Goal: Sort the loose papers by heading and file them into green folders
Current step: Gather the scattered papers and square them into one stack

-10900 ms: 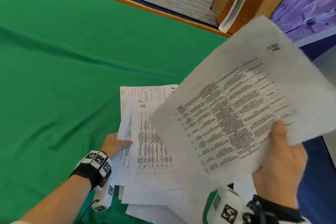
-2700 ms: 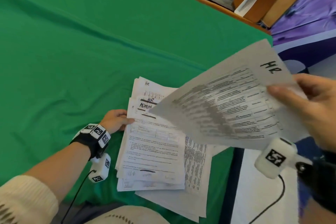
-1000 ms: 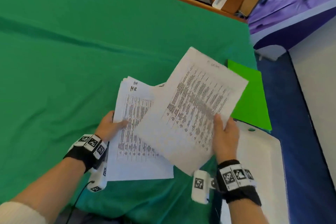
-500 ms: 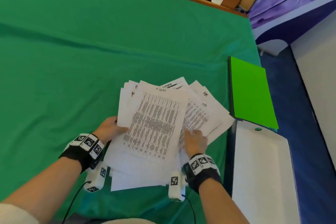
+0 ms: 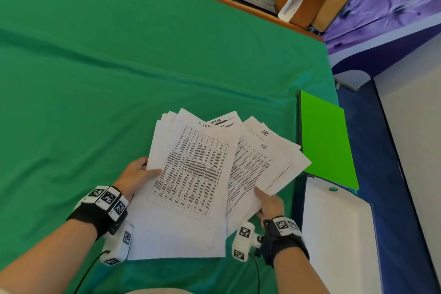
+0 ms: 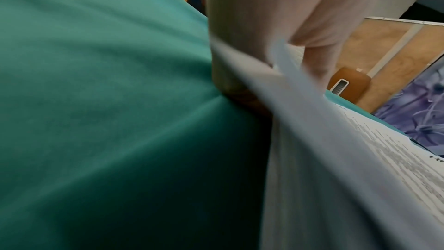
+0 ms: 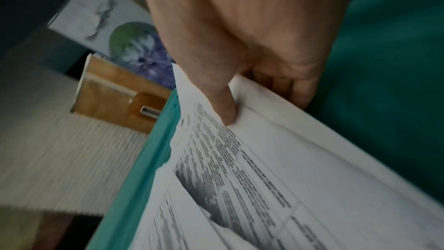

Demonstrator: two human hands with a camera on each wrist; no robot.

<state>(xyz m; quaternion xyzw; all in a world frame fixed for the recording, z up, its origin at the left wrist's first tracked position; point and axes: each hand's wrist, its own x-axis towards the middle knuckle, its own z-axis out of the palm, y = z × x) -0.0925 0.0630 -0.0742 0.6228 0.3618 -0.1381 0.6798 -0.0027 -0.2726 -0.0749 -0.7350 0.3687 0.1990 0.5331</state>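
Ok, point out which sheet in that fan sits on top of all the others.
The sheet headed IT LOGS, with the dense table. It lies uncovered under the left hand's thumb, while the HR sheets are overlapped.

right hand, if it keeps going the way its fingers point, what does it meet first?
Probably the green folder: the right hand, pinching the fanned papers, points up and right toward it. Depth unclear.

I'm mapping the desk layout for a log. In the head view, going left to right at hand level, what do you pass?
Green cloth → left hand → IT LOGS sheet → HR sheets → green folder → blue floor
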